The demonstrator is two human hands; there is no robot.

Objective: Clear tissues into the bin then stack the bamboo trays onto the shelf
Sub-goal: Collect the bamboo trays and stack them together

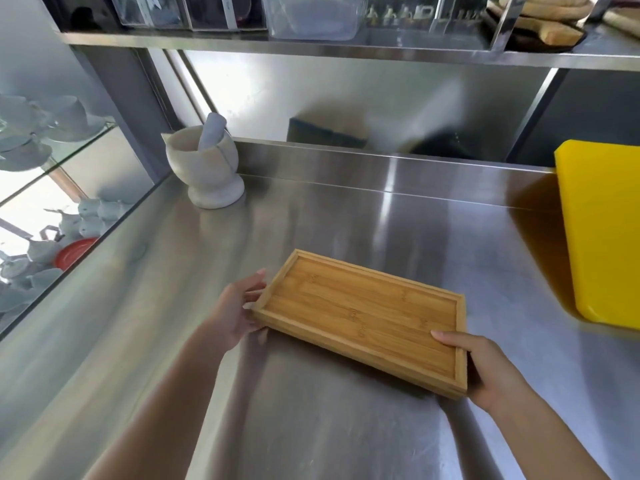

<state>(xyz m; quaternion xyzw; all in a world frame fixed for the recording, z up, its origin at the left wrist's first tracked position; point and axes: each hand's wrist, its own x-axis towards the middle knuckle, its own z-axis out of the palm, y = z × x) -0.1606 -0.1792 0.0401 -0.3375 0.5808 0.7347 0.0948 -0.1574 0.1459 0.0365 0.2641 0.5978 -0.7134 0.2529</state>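
A rectangular bamboo tray (360, 315) is held between both hands just above the steel counter (311, 427). Nothing lies inside it. My left hand (239, 311) grips its left short end, fingers wrapped under the rim. My right hand (485, 367) grips the near right corner, thumb resting on the tray's floor. A steel shelf (311, 46) runs across the top of the view, above the counter. No tissues and no bin are in view.
A white stone mortar with pestle (207, 168) stands at the counter's back left. A yellow cutting board (602, 233) lies at the right edge. Clear containers (311, 15) and wooden boards (540, 19) sit on the shelf. A glass cabinet with teapots (52, 202) is at left.
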